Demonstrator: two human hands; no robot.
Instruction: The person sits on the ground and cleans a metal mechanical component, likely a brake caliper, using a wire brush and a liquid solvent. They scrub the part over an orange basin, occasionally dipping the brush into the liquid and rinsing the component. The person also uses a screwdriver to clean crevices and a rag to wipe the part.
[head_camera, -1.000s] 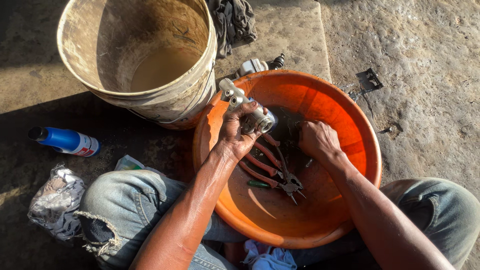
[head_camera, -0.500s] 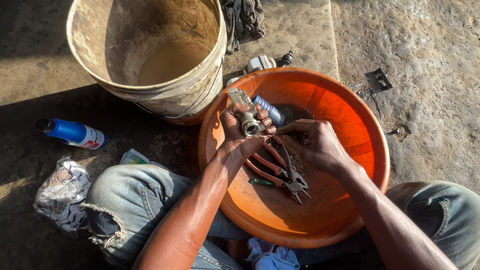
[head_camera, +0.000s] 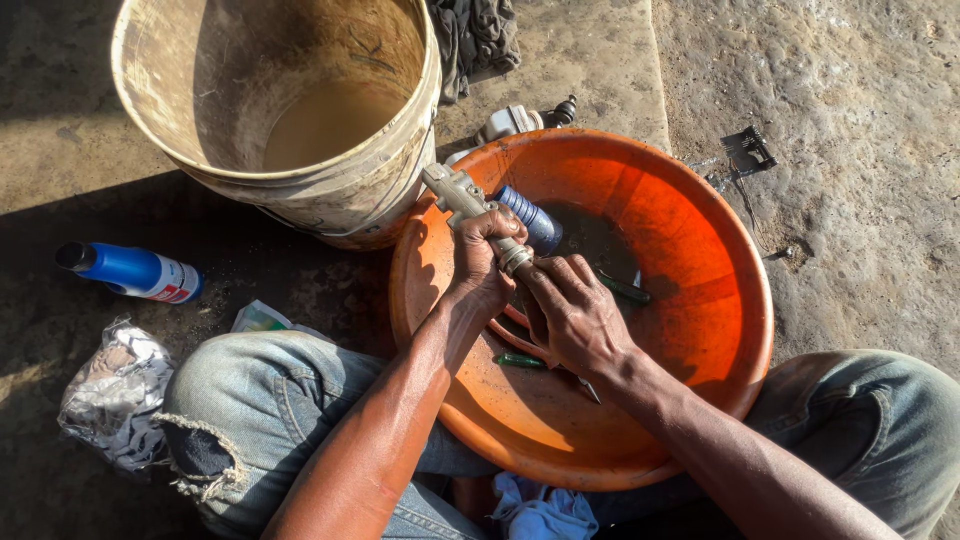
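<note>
Two hands: both over orange basin (head_camera: 700, 250).
Left hand (head_camera: 478, 262): gripping metal valve fitting (head_camera: 468, 203).
Right hand (head_camera: 572, 318): fingers closed at fitting's lower end.
Progress: fitting mid-handling; pliers (head_camera: 520, 330) lie in basin.

Orange basin (head_camera: 700, 260): smooth glossy plastic, grimy inside. Bucket (head_camera: 300, 190): matt plastic, stained, scuffed. Valve fitting (head_camera: 462, 196): dull grey metal. Blue bottle (head_camera: 135, 271): shiny plastic. Ground (head_camera: 860, 200): rough concrete. Jeans (head_camera: 250, 400): worn, frayed denim.
</note>
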